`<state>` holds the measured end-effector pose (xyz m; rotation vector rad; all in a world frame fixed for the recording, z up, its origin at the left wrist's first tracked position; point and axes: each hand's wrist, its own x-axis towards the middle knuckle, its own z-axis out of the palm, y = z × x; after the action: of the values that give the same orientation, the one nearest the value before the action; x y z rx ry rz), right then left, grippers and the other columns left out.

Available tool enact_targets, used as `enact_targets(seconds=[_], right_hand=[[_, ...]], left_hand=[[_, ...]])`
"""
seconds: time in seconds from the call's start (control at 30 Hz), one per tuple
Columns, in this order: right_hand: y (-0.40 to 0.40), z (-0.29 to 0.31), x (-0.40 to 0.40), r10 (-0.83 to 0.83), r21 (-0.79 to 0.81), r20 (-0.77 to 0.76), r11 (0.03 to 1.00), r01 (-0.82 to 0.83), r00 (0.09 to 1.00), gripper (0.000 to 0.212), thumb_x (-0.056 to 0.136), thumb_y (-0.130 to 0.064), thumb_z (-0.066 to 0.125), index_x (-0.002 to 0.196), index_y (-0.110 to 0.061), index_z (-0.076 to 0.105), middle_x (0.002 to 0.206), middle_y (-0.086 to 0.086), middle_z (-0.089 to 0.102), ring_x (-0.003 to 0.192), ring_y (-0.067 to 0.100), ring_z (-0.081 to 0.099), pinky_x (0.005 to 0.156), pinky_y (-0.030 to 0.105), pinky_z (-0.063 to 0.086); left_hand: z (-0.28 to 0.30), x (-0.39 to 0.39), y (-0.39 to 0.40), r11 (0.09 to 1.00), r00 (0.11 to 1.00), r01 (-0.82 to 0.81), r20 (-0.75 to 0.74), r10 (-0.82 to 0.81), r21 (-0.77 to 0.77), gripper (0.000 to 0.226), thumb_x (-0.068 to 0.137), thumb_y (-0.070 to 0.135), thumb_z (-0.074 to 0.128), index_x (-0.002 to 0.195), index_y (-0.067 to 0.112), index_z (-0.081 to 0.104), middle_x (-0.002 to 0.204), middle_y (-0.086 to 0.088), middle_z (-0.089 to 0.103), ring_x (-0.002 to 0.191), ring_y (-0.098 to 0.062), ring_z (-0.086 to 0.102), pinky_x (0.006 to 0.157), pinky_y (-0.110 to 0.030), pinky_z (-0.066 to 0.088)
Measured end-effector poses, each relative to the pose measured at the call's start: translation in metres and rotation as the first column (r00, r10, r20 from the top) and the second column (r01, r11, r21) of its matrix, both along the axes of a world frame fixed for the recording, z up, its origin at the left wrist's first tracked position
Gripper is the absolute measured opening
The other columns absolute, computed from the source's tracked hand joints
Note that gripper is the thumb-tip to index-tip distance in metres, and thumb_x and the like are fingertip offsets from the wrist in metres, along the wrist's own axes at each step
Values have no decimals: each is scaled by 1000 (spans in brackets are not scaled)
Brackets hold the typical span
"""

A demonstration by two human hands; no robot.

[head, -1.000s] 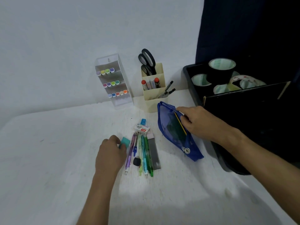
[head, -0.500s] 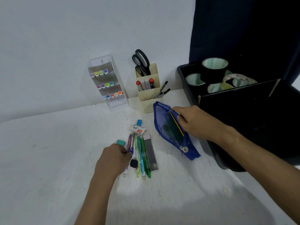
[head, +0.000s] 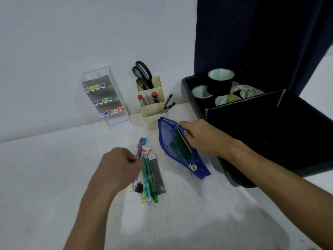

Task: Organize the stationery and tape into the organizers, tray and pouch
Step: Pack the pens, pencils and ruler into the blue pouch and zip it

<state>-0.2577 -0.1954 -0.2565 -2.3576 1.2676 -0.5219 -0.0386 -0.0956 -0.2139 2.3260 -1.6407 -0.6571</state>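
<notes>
the left hand (head: pixel 120 168), lower centre of the frame, is clenched around a purple pen (head: pixel 139 150); the pen's upper end sticks up past the fingers and its lower end shows beneath the hand, tilted over the row of green pens (head: pixel 150 179) and a grey ruler (head: pixel 158 175) lying on the white table (head: pixel 45 177). just above the pen tip sit a white eraser (head: pixel 145 149) with a red label, its lettering too blurred to read, and a small blue sharpener (head: pixel 143 140). right of centre, the right hand (head: pixel 201 138) pinches the upper edge of the blue pouch (head: pixel 178 150), holding it open; a yellow pencil (head: pixel 183 141) lies inside, just beside the fingers. a small round printed tag on the pouch cannot be read. in the upper right, the black tray (head: pixel 191 98) holds tape rolls (head: pixel 220 82).
</notes>
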Motion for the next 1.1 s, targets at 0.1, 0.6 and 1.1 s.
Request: enact_targets(seconds=[0.1, 0.6, 1.1], right_hand=[[1, 2, 0, -5, -6, 0, 1000, 5, 1000, 22, 97, -13, 39, 105, -8, 58, 90, 14, 66, 75, 29, 60, 66, 43, 53], [0, 3, 0, -7, 0, 3, 1000, 7, 1000, 15, 97, -13, 40, 93, -9, 55, 81, 7, 60, 69, 23, 57, 58, 29, 44], [-6, -5, -2, 34, -35, 6, 999, -34, 999, 19, 98, -16, 41, 101, -10, 59, 81, 3, 57, 71, 20, 56, 62, 23, 36]], left_hand=[[4, -29, -25, 996, 924, 75, -379, -50, 51, 18, 81, 18, 64, 71, 7, 74, 63, -9, 70, 53, -16, 63, 58, -30, 58], [-34, -8, -35, 988, 945, -121, -314, 86, -94, 13, 86, 14, 56, 88, 17, 68, 82, -2, 70, 66, -17, 67, 51, -26, 53], [-66, 3, -5, 985, 996, -90, -9, 92, 146, 40, 90, 32, 56, 69, 1, 71, 56, -1, 67, 52, -11, 60, 57, -24, 51]])
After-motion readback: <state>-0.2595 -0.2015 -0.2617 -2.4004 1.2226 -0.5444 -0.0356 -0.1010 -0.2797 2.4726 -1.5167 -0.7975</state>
